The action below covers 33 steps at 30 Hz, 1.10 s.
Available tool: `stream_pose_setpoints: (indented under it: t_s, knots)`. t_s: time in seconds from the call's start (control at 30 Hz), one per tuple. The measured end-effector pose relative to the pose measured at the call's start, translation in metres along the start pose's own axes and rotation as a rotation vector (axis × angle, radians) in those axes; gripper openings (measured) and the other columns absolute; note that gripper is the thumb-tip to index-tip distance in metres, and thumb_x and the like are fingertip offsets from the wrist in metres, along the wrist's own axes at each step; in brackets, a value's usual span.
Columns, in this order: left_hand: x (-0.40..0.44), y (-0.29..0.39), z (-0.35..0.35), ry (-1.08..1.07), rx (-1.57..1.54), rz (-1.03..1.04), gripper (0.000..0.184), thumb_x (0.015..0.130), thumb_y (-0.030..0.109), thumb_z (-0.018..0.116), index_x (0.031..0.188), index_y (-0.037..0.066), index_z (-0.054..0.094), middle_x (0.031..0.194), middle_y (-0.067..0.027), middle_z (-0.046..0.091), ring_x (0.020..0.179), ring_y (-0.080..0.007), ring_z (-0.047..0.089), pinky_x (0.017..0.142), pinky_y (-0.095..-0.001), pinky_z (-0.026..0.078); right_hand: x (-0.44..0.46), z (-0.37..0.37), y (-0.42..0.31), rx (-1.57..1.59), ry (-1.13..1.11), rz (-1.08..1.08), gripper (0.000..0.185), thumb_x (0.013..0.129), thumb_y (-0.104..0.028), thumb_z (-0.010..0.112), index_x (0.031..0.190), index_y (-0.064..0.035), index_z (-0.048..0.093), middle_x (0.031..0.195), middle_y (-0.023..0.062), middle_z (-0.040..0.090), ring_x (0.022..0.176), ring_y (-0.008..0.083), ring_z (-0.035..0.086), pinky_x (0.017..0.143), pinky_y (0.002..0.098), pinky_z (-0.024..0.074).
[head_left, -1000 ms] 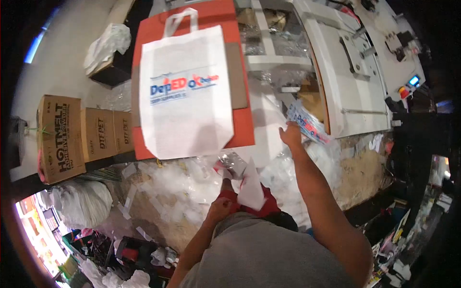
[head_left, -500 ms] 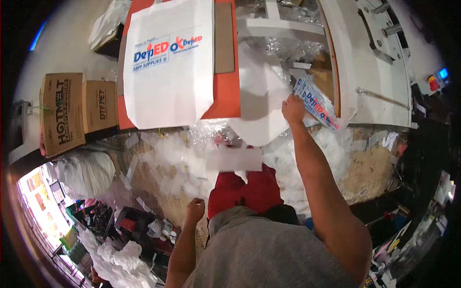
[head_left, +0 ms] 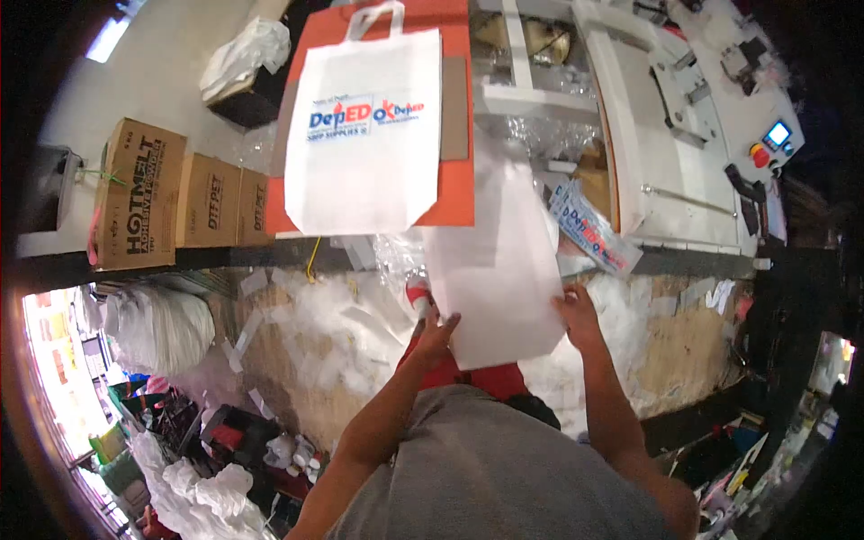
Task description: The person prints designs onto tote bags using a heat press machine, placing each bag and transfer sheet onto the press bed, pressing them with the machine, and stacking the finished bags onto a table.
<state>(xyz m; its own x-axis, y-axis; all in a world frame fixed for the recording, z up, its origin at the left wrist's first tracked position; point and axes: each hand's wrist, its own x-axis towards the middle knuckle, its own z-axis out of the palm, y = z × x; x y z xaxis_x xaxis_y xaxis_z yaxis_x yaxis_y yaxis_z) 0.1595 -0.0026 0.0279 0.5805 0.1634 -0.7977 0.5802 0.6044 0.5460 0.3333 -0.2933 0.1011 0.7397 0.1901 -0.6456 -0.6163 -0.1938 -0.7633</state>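
A plain white fabric bag [head_left: 504,310] hangs over the front edge of the worktop, its lower end tilted towards me. My left hand [head_left: 436,337] grips its left edge, thumb on top. On the opposite edge, my right hand [head_left: 576,315] pinches the fabric. A white tote bag [head_left: 369,166] with blue and red "DepED" print lies flat on the orange-red board [head_left: 457,193], left of the plain one. Beyond my right hand lies a stack of printed transfer sheets [head_left: 589,223] with similar lettering.
Cardboard boxes [head_left: 142,193] stand at the left. On the right is a white machine [head_left: 679,171] with a metal bar and a control panel [head_left: 776,137]. Clear plastic [head_left: 396,261] droops over the edge; white scraps [head_left: 315,310] litter the floor.
My right hand has left the transfer sheets and moved down to the plain bag's right edge. My left hand has risen from my side to its left edge. The camera view has shifted.
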Motion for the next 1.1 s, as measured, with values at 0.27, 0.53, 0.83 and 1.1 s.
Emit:
stream_pose_setpoints:
  t_s: [0.27, 0.53, 0.83, 1.1]
  knots:
    - [-0.166, 0.267, 0.003, -0.006, 0.566, 0.749, 0.030, 0.092, 0.005, 0.065, 0.121, 0.002, 0.062, 0.091, -0.0015, 0.063, 0.082, -0.0098, 0.059, 0.078, -0.0232, 0.048, -0.103, 0.051, -0.168, -0.074, 0.009, -0.462, 0.036, 0.088, -0.012, 0.070, 0.122, -0.0030, 0.060, 0.107, 0.0103, 0.066, 0.098, 0.0167, 0.061, 0.087, 0.0298, 0.0477]
    - [-0.286, 0.512, 0.011, 0.250, 0.415, 1.664, 0.030, 0.101, 0.018, 0.053, 0.125, 0.000, 0.059, 0.123, -0.0080, 0.061, 0.107, -0.0126, 0.055, 0.094, -0.0274, 0.043, -0.144, 0.206, -0.423, 0.151, 0.138, -1.249, 0.027, 0.094, -0.015, 0.067, 0.117, -0.0011, 0.064, 0.102, 0.0033, 0.066, 0.088, 0.0074, 0.057, 0.081, 0.0222, 0.0463]
    - [-0.154, 0.535, -0.061, 0.649, 1.030, 1.872, 0.042, 0.087, 0.003, 0.055, 0.129, 0.002, 0.058, 0.104, -0.0185, 0.064, 0.089, -0.0342, 0.060, 0.082, -0.0448, 0.045, -0.042, 0.279, -0.406, -0.394, 0.402, -1.420, 0.030, 0.092, -0.001, 0.052, 0.120, -0.0064, 0.064, 0.098, 0.0153, 0.065, 0.086, 0.0279, 0.063, 0.076, 0.0394, 0.0498]
    - [0.003, 0.385, -0.140, 0.495, 1.356, 1.041, 0.043, 0.086, 0.018, 0.056, 0.128, 0.017, 0.062, 0.104, -0.0096, 0.067, 0.096, -0.0304, 0.063, 0.090, -0.0540, 0.042, 0.080, 0.290, -0.236, -0.556, 0.334, -0.961, 0.019, 0.086, -0.011, 0.059, 0.100, -0.0027, 0.070, 0.095, 0.0183, 0.070, 0.088, 0.0393, 0.066, 0.079, 0.0443, 0.0516]
